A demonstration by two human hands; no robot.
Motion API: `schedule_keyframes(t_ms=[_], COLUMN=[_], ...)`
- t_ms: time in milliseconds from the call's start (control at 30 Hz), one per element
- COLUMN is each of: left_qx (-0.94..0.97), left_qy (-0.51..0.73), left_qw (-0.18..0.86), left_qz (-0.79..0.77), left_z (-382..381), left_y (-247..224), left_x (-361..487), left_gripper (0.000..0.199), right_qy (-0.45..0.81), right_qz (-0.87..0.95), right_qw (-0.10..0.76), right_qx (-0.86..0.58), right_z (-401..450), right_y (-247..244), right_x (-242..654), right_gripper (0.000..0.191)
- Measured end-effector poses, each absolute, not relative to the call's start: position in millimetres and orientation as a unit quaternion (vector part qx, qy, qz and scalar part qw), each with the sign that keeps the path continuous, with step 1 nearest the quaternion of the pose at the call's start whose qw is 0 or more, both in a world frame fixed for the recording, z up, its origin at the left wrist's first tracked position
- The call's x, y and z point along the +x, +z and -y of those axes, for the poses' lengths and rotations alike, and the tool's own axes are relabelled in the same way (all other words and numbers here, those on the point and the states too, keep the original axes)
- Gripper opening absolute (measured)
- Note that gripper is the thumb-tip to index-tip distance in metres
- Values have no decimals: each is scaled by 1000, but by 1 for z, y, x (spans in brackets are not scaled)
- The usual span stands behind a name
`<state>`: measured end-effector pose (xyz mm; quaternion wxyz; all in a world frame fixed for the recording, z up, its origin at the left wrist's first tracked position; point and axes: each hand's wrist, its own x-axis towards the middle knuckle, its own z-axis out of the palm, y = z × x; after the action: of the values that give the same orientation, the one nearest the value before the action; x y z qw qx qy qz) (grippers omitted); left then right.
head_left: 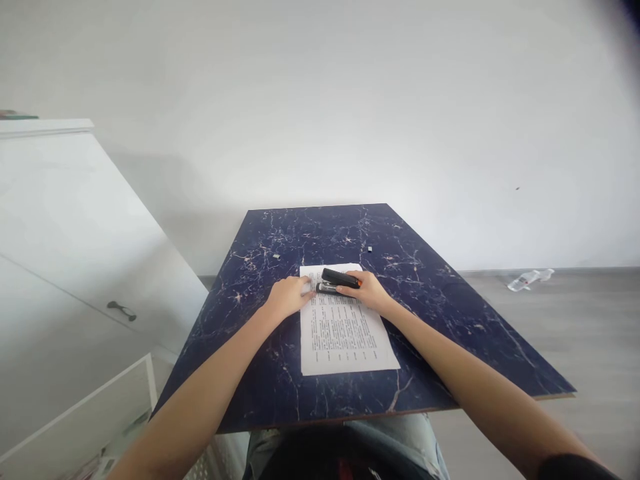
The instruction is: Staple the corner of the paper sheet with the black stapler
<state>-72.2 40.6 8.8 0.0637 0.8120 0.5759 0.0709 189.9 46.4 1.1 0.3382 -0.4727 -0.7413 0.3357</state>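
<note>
A black stapler lies across the upper part of a printed sheet of paper, its top arm raised at an angle from the base. My right hand is closed around the stapler's back end, where a bit of orange shows. At the sheet's upper left edge, my left hand rests with thumb and forefinger apart on the paper, close to the stapler's front end. Beyond the sheet are two small pale pieces: one piece on the left and another piece on the right.
The dark blue marble-patterned table stands against a white wall. To the left is a white cabinet with a dark handle. A clear plastic item lies on the grey floor at right.
</note>
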Motion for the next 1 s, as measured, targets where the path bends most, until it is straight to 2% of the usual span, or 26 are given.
schedule_keyframes(t_ms=[200,567,633,733,800,867,1000], left_qx=[807,793,794,787,780,779,788], left_qy=[78,111,113,123,132,125,106], left_qw=[91,90,90,89,85,78,59], left_qz=[-578,-592,-591,-599,-605,-609,-603], left_z=[-45,-45,-45,-44,-44,-43,-44], left_y=[8,4,4,5,6,5,3], left_x=[-76,-78,-77,-76,-75,-75,-74], left_gripper=[38,34,33,30,28,29,31], right_qy=[298,293,299,288,278,272,266], right_qz=[766,785,776,705,636,598,603], right_qw=[322,290,329,466,538,550,510], right_qx=[-470,-462,-447,-451,-479,-515,-553], right_z=[-48,-50,-49,-49,-50,-53,-56], right_y=[-8,-9,-5,-2,-5,-11,-20], right_x=[197,201,202,208,213,218,222], right_gripper=[36,43,46,33,47,56,58])
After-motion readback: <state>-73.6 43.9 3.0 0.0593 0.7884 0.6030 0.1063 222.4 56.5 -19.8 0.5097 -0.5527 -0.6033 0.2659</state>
